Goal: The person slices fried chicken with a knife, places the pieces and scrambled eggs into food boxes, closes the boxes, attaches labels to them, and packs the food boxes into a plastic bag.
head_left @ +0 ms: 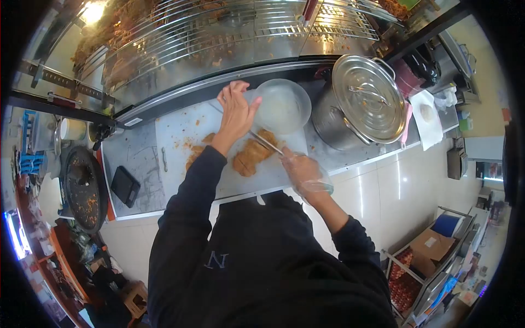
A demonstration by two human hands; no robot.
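Note:
My right hand point(304, 174), in a clear plastic glove, grips a knife point(265, 142) whose long blade points up and left across a golden-brown fried piece of food point(250, 158). My left hand point(237, 112) is raised over the far part of the blade, fingers loosely bent and thumb apart, with nothing in it. Beside its fingers stands a translucent round bowl point(283, 104). Partly behind my left forearm, smaller brown pieces point(194, 156) lie on the white cutting board point(170, 180) among scattered crumbs. What kind of food it is I cannot tell.
A lidded steel pot point(342, 123) stands right of the bowl. Along the counter's back runs a glass-fronted case with wire racks point(208, 27). A black flat device point(125, 186) and a dark round pan point(85, 188) are on the left. A shelf cart point(426, 257) stands lower right.

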